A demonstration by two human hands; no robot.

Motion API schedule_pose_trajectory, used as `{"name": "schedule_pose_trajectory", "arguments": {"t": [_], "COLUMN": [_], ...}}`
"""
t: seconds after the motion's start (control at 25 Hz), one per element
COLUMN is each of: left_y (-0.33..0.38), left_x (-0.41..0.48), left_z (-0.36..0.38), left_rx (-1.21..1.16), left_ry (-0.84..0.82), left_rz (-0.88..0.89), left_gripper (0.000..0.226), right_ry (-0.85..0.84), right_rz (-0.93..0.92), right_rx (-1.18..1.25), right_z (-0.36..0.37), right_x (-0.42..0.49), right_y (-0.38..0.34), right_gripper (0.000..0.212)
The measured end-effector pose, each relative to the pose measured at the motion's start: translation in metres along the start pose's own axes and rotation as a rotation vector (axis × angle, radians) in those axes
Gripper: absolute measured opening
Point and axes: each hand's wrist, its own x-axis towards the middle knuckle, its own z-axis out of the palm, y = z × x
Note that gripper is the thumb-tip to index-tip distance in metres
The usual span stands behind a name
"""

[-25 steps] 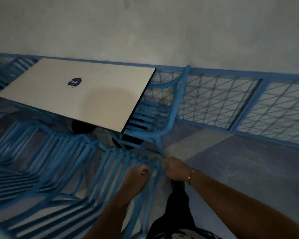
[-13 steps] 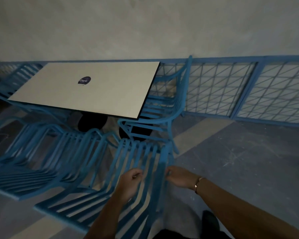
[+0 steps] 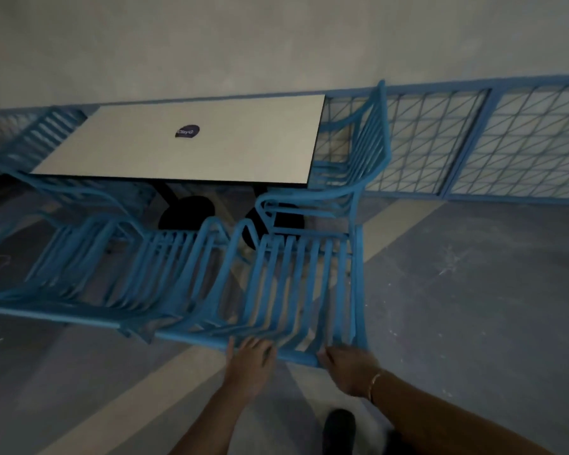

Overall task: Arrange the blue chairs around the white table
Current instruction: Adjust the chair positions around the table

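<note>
The white table [image 3: 211,139] with a dark round sticker stands against the wall. A blue slatted chair [image 3: 296,284] faces its near side at the right. My left hand [image 3: 250,359] and my right hand [image 3: 345,366] both grip the top rail of that chair's back, a short gap between them. A second blue chair [image 3: 112,280] stands side by side with it on the left. Another blue chair [image 3: 362,165] sits at the table's right end, and one more [image 3: 46,139] at the far left end.
A blue wire-grid railing [image 3: 473,142] runs along the wall to the right of the table. The table's black round bases [image 3: 188,215] show under it. My dark shoe [image 3: 339,428] is on the grey painted floor with pale stripes.
The chair I hold has moved forward toward the table and now stands level beside its neighbour. My hands have shifted from its slats to the top rail.
</note>
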Motion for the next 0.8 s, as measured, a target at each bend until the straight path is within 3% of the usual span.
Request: {"name": "schedule_pose_trajectory", "arguments": {"t": [0.08, 0.12, 0.24, 0.4, 0.52, 0.64, 0.8], "left_y": [-0.013, -0.014, -0.011, -0.028, -0.051, -0.066, -0.122], "left_x": [-0.003, -0.002, -0.006, 0.0, 0.005, -0.008, 0.005], "left_z": [-0.007, -0.012, -0.013, -0.037, -0.05, -0.036, -0.061], "left_rx": [0.052, 0.067, 0.157, 0.2, 0.347, 0.38, 0.43], "left_ry": [0.043, 0.031, 0.007, 0.026, -0.051, -0.126, -0.043], "left_rz": [0.068, 0.083, 0.07, -0.003, -0.075, -0.023, -0.036], "left_gripper": [0.077, 0.074, 0.069, 0.088, 0.107, 0.106, 0.104], "right_ry": [0.119, 0.147, 0.211, 0.282, 0.267, 0.242, 0.286], "right_rz": [0.014, 0.026, 0.083, 0.124, 0.151, 0.211, 0.297], "right_rx": [-0.04, -0.024, -0.028, -0.058, 0.009, 0.014, -0.092], "right_z": [0.003, 0.005, 0.013, 0.008, 0.023, 0.06, 0.059], "right_x": [-0.009, -0.01, -0.014, -0.009, -0.011, -0.029, -0.018], "right_y": [-0.005, -0.004, 0.002, 0.004, -0.003, -0.006, -0.023], "right_gripper": [0.084, 0.085, 0.053, 0.054, 0.056, 0.058, 0.062]}}
